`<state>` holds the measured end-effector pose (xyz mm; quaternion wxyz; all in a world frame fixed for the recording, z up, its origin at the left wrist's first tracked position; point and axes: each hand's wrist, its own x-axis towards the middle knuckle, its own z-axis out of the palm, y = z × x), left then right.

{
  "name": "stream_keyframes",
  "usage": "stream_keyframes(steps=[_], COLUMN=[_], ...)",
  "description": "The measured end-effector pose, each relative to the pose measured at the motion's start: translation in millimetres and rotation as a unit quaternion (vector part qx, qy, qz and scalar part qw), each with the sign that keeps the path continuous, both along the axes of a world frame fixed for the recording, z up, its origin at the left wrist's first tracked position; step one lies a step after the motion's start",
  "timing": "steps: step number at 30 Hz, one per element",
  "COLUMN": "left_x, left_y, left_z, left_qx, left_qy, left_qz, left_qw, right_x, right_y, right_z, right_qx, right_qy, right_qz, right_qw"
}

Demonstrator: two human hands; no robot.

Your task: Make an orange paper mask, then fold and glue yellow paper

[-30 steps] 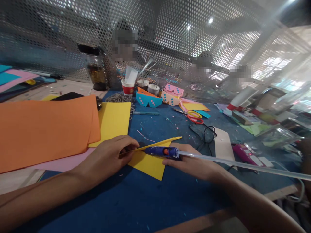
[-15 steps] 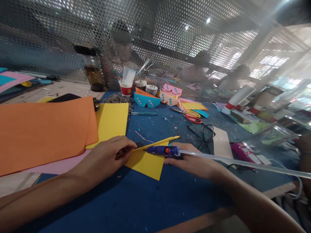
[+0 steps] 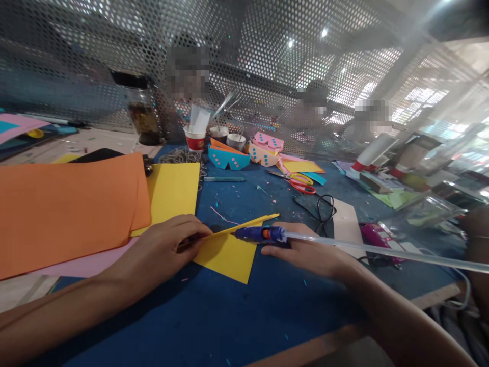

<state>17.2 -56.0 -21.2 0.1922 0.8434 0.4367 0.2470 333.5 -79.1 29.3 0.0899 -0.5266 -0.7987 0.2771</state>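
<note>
My left hand (image 3: 183, 238) pinches the left end of a folded piece of yellow paper (image 3: 225, 260), one flap raised and the other lying on the blue mat (image 3: 260, 326). In my right hand (image 3: 298, 250) is a blue glue gun (image 3: 262, 234), its nozzle pointing left at the raised flap's fold. From the gun's back a long clear glue stick (image 3: 374, 251) runs off to the right. Whether the nozzle touches the paper I cannot tell. My right fingers are partly hidden behind the gun.
Orange sheets (image 3: 69, 209) and a yellow sheet (image 3: 173, 188) lie on the left. Paper glasses (image 3: 229, 158), a red-and-white cup (image 3: 195, 138) and a jar (image 3: 142, 114) stand at the back. Scissors (image 3: 300, 182), a black cable (image 3: 321, 210) and a magenta object (image 3: 376, 239) lie to the right.
The glue gun has shifted slightly right along the yellow paper's fold with my right hand. My left hand keeps its hold; the whole view has drifted a little.
</note>
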Motion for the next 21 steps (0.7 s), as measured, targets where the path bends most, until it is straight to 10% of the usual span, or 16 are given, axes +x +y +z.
stream_keyframes(steps=[21], left_x=[0], left_y=[1], left_z=[1.5], left_qx=[-0.002], left_qy=[0.016], left_qz=[-0.009], left_qw=[1.000], right_x=[9], right_y=[2], right_z=[3.1], right_qx=[-0.003], right_qy=[0.037], right_qz=[-0.004], right_qw=[0.999])
